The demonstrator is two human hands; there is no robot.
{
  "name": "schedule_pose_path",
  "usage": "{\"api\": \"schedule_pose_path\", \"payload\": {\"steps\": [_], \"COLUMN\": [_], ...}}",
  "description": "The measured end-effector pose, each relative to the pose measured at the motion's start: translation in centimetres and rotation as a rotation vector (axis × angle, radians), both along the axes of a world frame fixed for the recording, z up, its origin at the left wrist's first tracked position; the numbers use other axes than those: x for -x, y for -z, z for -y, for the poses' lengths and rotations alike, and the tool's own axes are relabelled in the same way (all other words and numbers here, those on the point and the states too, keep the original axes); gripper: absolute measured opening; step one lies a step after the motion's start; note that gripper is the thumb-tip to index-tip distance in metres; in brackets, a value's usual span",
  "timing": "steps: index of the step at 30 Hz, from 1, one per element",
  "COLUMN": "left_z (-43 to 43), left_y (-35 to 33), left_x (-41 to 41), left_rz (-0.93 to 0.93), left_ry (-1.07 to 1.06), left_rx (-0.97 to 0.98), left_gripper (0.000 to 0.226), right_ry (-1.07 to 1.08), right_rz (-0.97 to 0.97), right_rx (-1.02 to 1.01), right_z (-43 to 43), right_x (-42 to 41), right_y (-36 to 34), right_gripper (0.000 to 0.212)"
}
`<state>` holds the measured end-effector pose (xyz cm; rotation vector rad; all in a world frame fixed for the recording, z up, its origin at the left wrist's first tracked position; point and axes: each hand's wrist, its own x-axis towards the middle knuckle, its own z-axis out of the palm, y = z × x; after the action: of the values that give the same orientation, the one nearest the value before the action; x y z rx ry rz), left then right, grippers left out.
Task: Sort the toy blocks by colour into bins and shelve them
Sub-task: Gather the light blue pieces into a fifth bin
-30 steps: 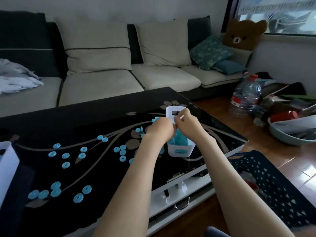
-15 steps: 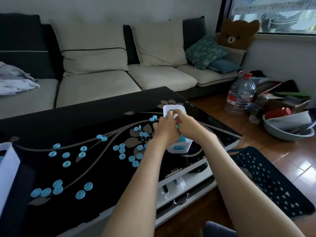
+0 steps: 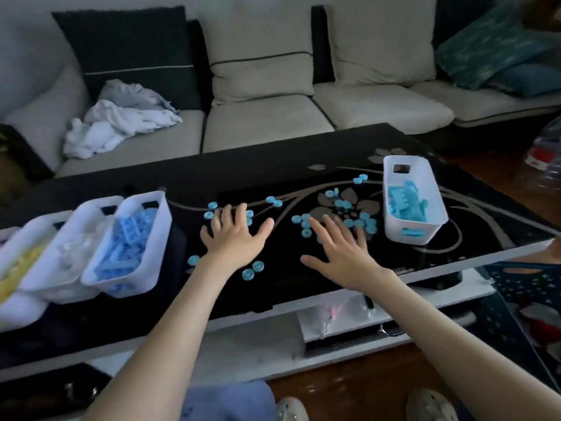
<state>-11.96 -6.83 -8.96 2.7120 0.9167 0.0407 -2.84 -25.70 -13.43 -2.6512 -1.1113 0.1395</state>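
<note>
Loose round blue blocks (image 3: 306,221) lie scattered on the black table top (image 3: 273,174), most of them in a band from the centre toward 3 o'clock, with a pair (image 3: 253,270) and a single one (image 3: 193,260) nearer the front edge.

Left hand (image 3: 233,238): palm down, fingers straight and spread, holding nothing; fingertips among the blocks at its 12 o'clock. Right hand (image 3: 343,253): likewise flat and spread, gripping nothing, fingertips reaching the denser cluster at its 12 to 1 o'clock. The hands are apart. Contact with the table cannot be confirmed.

At 3 o'clock of the right hand stands a white bin (image 3: 391,229), upright, holding blue bricks (image 3: 405,205). At 9 o'clock of the left hand three white bins sit side by side, touching: nearest, the blue-filled bin (image 3: 162,232); next, a bin of pale pieces (image 3: 91,205); outermost, a bin of yellow pieces (image 3: 30,226), blurred.

Beyond the table at 12 o'clock: a sofa (image 3: 264,123) with a crumpled cloth (image 3: 121,123) on its seat. At 4 o'clock, on the floor, a dark perforated basket (image 3: 531,287)
</note>
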Motion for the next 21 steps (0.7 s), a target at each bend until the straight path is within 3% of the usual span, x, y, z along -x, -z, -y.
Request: {"api": "schedule_pose_path", "payload": {"steps": [3,5,13,21], "left_z": [-0.4,-0.2,0.9,0.6], "left_y": [2.0,3.7,5.2,5.5], "left_x": [3.0,4.1,1.5,-0.3], "left_rz": [-0.199,-0.231,-0.004,0.171], "left_ry": [0.12,0.162,0.175,0.297], "left_rx": [0.004,-0.03,-0.175,-0.257], "left_gripper": [0.097,0.101,0.055,0.029], "right_ry": [0.045,0.053,-0.018,-0.053], "right_rz": [0.067,0.075,0.261,0.242], "right_rx": [0.069,0.12,0.222,0.057], "right_z": [-0.8,-1.5,-3.9,-4.8], "right_x": [-0.5,-1.0,-1.6,-2.7], "right_y": [0.8,0.9,0.0,0.2], "right_gripper": [0.075,0.069,0.052,0.034]}}
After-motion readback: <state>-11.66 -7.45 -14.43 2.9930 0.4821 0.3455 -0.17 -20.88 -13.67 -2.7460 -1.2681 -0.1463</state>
